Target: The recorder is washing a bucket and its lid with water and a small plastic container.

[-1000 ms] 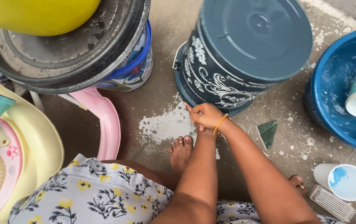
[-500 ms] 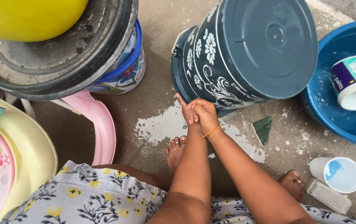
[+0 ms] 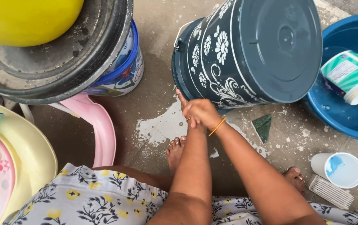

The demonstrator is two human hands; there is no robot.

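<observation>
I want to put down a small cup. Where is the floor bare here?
Bare concrete floor lies between the blue patterned bucket and the tilted dark floral bucket. The right is crowded: green scrub pad, white cup, white brush, blue plastic basin.

Grey concrete floor [image 3: 162, 75] fills the frame's middle, wet and blotched with white residue at centre; daylight is soft and even. A pink plastic chair [image 3: 100, 129] stands lower left.

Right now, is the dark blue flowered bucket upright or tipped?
Tipped. The dark blue bucket leans, its flat bottom facing the camera and its rim on the wet floor; both hands touch its side.
</observation>
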